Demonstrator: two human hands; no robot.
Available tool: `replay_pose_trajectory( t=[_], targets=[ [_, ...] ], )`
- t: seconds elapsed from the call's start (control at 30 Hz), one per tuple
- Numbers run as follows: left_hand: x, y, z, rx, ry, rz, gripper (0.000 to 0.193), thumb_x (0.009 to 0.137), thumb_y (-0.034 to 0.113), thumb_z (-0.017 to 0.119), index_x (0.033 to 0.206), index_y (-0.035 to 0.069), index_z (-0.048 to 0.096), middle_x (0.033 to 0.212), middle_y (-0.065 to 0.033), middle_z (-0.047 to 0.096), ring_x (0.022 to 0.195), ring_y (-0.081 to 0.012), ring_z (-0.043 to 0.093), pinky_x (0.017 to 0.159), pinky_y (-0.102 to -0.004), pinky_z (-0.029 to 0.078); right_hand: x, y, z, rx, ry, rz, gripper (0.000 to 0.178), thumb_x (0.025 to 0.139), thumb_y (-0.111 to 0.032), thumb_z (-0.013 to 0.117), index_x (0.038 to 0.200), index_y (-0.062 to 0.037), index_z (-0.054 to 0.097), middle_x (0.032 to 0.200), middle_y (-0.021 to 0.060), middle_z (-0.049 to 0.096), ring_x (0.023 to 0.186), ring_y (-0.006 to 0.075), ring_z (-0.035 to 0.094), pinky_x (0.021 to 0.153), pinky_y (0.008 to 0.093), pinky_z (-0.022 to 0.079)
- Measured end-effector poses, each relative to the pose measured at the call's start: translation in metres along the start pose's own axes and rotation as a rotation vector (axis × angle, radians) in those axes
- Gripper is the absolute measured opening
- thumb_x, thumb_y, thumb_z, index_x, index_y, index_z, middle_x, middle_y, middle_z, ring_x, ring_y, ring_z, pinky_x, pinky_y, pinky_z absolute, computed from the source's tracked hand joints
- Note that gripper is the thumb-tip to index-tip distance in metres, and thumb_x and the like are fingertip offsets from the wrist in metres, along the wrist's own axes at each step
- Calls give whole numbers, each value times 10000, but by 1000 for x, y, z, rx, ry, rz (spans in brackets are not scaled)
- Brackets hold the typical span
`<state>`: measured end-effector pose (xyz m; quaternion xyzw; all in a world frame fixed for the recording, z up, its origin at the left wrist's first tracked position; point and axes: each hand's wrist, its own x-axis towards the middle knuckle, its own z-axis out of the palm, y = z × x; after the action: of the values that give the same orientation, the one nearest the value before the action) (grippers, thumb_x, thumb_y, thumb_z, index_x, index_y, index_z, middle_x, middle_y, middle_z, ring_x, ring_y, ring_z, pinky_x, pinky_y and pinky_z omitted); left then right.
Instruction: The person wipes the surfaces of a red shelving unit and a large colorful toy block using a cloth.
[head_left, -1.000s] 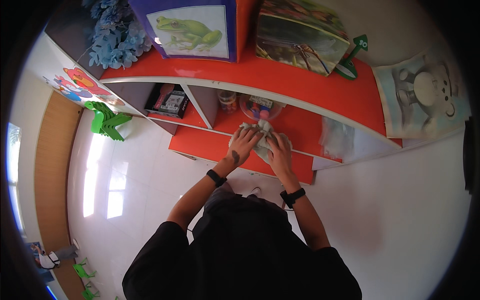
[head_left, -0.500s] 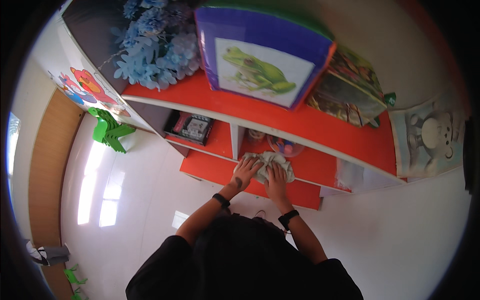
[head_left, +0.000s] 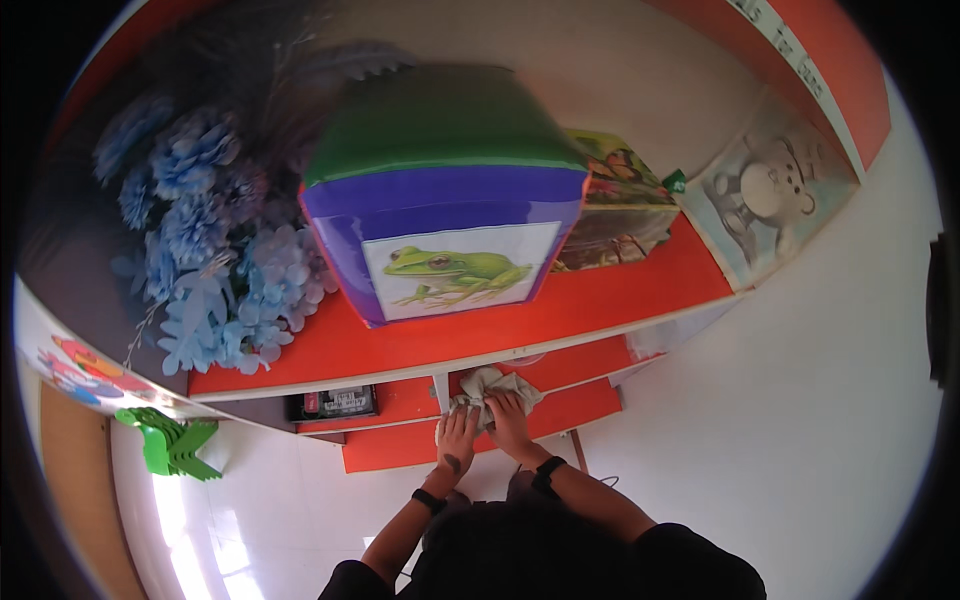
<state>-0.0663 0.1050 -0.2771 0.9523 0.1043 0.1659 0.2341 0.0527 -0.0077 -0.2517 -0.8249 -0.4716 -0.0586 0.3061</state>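
Observation:
A crumpled pale grey-green cloth (head_left: pixel 489 382) lies over the red lower shelf (head_left: pixel 578 367), beside a white upright divider. My left hand (head_left: pixel 457 433) is on the cloth's near left part, with its fingers pointing away from me and gripping the fabric. Close on its right, my right hand (head_left: pixel 508 418) presses and holds the cloth, which bunches up beyond its fingers. A dark band circles each wrist. The upper shelf partly covers a clear round container (head_left: pixel 528 358) behind the cloth.
Above stands a large purple-and-green box (head_left: pixel 450 200) with a frog picture. Blue artificial flowers (head_left: pixel 200 235) are left of it, a patterned box (head_left: pixel 625 215) and a bear picture (head_left: pixel 765 195) right. A black box (head_left: pixel 335 402) occupies the lower left compartment. Green stacked chairs (head_left: pixel 170 443) stand on the floor.
The view has shifted, showing more of the upper shelf. My hands remain on the cloth, which now bunches up beyond them, close to the divider. The clear container is now mostly hidden.

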Motion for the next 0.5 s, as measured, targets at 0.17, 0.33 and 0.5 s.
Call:
replay_pose_trajectory(
  t=[0.17,0.33,0.5],
  targets=[
    [1,10,-1,95,-78,-15,680,788,16,525,1449,48,371,1446,-205,397,1376,-378,339,1151,-554,216,1,9,-14,78,-39,-16,512,645,17,671,1140,-53,560,1253,119,554,1202,331,486,1025,483,358],
    [23,30,25,103,-112,16,740,767,36,550,1471,32,322,1464,-227,358,1402,-398,294,1166,-571,166,-1,46,-47,138,-73,-21,514,636,-26,709,1130,-63,572,1239,124,565,1189,344,503,1021,483,374],
    [70,67,57,189,-203,72,831,742,84,608,1502,51,273,1463,-220,352,1396,-392,297,1175,-562,158,-5,117,-72,227,-81,-49,541,614,-47,747,1130,-42,583,1243,158,567,1170,374,522,988,472,418]
  ],
)
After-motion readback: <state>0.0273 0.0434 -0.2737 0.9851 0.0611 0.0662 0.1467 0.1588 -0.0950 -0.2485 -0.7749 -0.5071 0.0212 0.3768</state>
